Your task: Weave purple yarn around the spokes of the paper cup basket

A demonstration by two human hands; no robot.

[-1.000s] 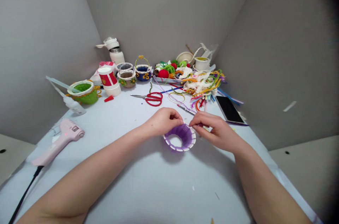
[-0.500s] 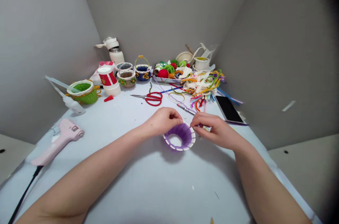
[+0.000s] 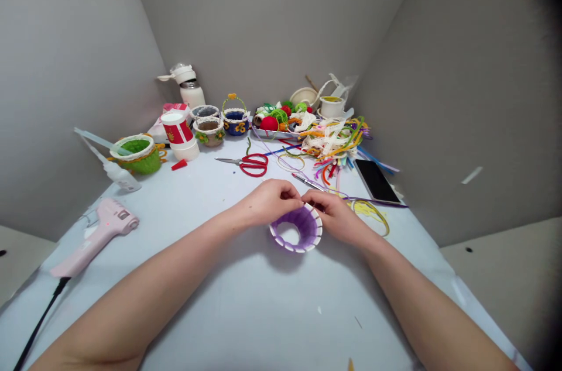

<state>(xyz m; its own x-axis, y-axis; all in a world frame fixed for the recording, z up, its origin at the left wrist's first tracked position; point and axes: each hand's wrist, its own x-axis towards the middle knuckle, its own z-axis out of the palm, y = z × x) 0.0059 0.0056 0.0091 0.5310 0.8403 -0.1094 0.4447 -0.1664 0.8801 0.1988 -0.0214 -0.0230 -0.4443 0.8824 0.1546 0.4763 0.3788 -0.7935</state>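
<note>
While the purple cup (image 3: pixel 295 230) lies tipped on its side at the middle of the table (image 3: pixel 246 312), mouth toward the camera, both hands close in on its far rim. Left hand (image 3: pixel 270 200) sits at the rim's upper left, fingers curled tight and pinching at the edge. Right hand (image 3: pixel 338 220) comes in from the other side, its fingertips meeting the left's right above the cup; they look pinched on something thin, though what exactly is too small to tell.

Just past the right hand, a loop of yellow cord (image 3: pixel 373 213) lies on the table, and a dark phone (image 3: pixel 374 180) rests beyond that. One pair of red scissors (image 3: pixel 250 164) lies behind the hands, blades pointing left. Further back, a tangle of coloured strands (image 3: pixel 336 143) spills from the tray area. Three small decorated baskets (image 3: pixel 209 129) stand in a cluster, a fourth, green basket (image 3: pixel 136 153) apart to the left. One pink glue gun (image 3: pixel 94 236) rests near the left edge, well clear of the cup.
</note>
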